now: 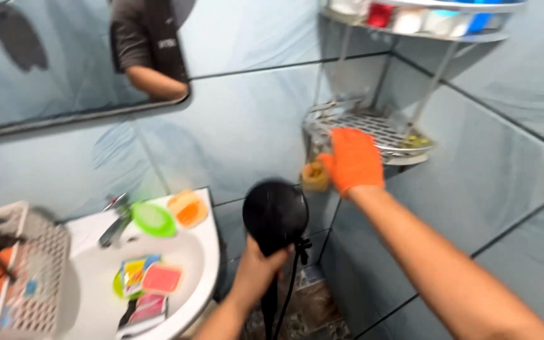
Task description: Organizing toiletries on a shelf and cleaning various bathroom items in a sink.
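Nearest to us, our left hand has its grip closed around the handle of a black shower head, holding it upright: the long axis runs from the handle low in our fist up to the round face, which sits directly above the grip and looks turned toward the wall, though blur keeps us from being sure. Its black hose hangs down just right of the grip toward the patterned floor. Well left of this grip, and about level with it, is the white sink, holding coloured soap packets. Farther out, up and to the right of the shower head, our right hand wears an orange glove and reaches to the lower wire corner shelf; its fingers lie flat against the front rim, so we judge this grip open and holding nothing, only touching the shelf. Just left of and a little below that gloved hand hangs a small yellowish object, too blurred to name. The right hand is the nearer one to the shelf; the shower head lies below and left of it, apart from the shelf. Above, an upper shelf carries jars.
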